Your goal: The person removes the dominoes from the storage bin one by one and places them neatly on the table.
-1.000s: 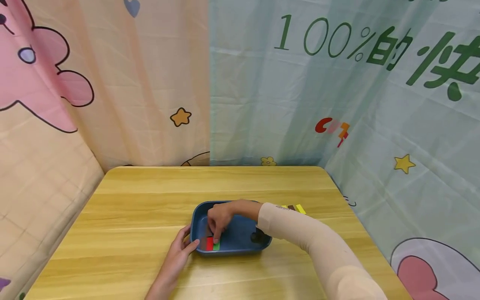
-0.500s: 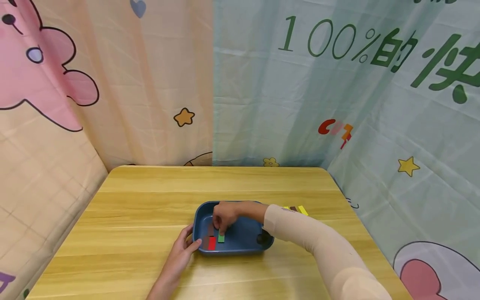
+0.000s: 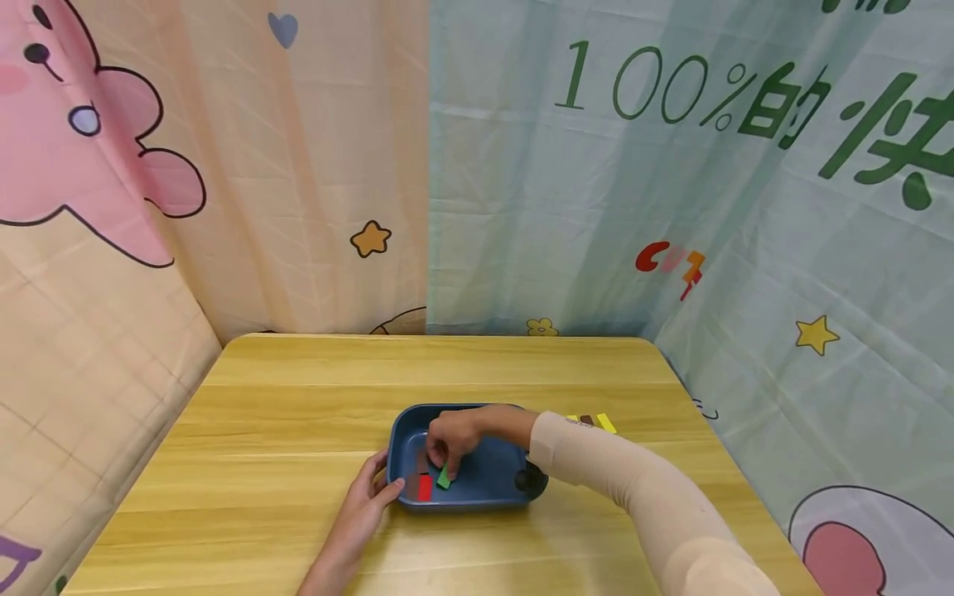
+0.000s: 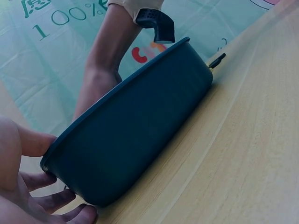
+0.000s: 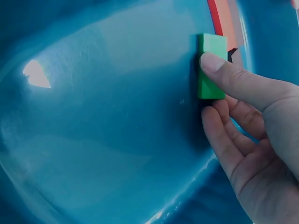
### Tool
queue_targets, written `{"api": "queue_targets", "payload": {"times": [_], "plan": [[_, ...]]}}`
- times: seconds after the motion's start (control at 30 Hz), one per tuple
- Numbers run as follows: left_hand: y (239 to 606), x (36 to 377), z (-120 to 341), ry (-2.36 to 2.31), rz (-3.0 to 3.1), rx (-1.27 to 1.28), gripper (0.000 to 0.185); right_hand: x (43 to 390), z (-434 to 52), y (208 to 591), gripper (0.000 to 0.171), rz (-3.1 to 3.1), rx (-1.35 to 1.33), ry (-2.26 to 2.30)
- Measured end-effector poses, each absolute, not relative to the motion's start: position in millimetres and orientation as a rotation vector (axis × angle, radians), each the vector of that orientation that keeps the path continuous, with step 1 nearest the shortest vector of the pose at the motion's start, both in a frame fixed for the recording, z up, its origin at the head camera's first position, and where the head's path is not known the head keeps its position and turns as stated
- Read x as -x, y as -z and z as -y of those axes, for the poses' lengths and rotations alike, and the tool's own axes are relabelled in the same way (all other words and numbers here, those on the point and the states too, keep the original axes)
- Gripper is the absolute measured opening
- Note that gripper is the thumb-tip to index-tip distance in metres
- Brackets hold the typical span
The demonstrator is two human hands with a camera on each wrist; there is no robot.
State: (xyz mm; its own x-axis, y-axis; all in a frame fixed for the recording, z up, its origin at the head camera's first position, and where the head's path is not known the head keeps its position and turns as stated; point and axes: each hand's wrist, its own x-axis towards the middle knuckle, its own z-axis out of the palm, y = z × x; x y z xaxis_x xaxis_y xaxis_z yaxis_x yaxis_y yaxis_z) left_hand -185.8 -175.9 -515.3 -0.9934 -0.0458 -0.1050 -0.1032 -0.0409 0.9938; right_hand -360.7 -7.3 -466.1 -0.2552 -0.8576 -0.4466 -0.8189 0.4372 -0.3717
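Note:
A blue rectangular tub [image 3: 484,503] sits on the wooden table. My left hand [image 3: 361,501] grips its left end, thumb on the rim and fingers against the outer wall [image 4: 135,116]. Reaching in over the tub, my right hand [image 3: 456,434] pinches a small green block [image 5: 215,46] between thumb and fingers; the block is turned at a slant in the head view. Just left of it lie a red block [image 3: 425,488] and brown blocks [image 3: 422,460] along the tub's left end. The right hand partly hides the tub's far side.
Yellow blocks [image 3: 607,423] and a brown block [image 3: 587,420] lie on the table [image 3: 298,397] behind the right forearm. A black wrist camera [image 3: 531,480] hangs over the tub's right end. Printed curtains [image 3: 492,207] enclose the table's back and sides.
The green block has shifted right, away from the red block, and now lies at a slant in the right hand's pinch. My left hand keeps its grip on the tub.

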Motion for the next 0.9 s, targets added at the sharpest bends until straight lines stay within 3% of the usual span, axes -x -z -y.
{"api": "queue_targets", "payload": {"times": [0.9], "plan": [[513.5,186.1,174.1,-2.219,-2.176,0.209,0.058,335.5,-59.8,429.8,0.006,-2.355,1.334,0.587]]}}
